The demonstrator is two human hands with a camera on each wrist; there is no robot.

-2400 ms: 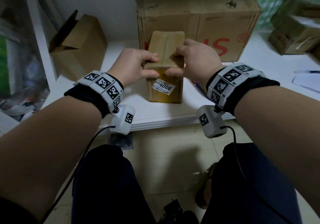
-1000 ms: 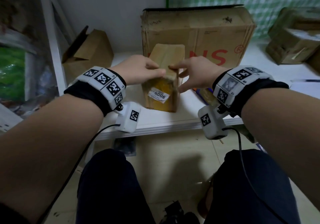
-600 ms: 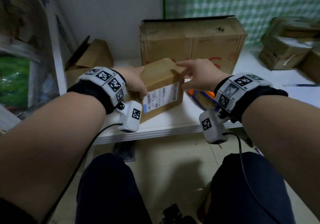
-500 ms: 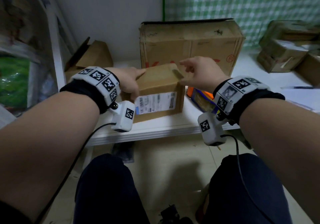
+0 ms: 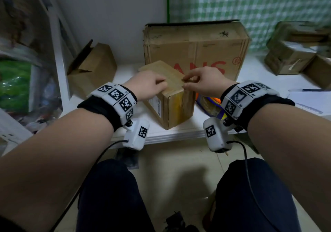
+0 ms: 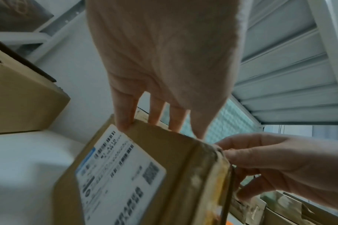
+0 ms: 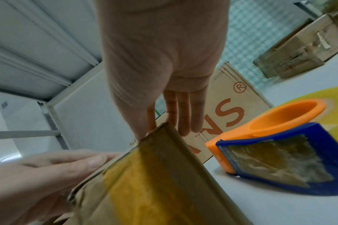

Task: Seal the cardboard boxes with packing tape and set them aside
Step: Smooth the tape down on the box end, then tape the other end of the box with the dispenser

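Observation:
A small cardboard box (image 5: 172,97) stands on the white table (image 5: 180,133) with one corner towards me. Its shipping label (image 6: 122,172) faces left and its yellow-taped end (image 7: 154,182) faces right. My left hand (image 5: 148,84) holds the box's top left edge, fingers (image 6: 124,121) laid over the top. My right hand (image 5: 198,81) pinches the top right edge near the corner, thumb in front and fingers (image 7: 185,126) behind. An orange and blue tape dispenser (image 7: 280,152) with yellow tape lies on the table just right of the box, partly hidden behind my right wrist (image 5: 209,102).
A large cardboard box (image 5: 195,50) with red letters stands right behind the small one. An open box (image 5: 91,66) lies at the left by a white shelf post (image 5: 59,52). Several taped boxes (image 5: 293,56) sit at the far right, papers (image 5: 311,100) nearer.
Both hands have turned the small box on the table: the label face that faced me half a second ago now faces left, and the yellow-taped end has come round to the front right.

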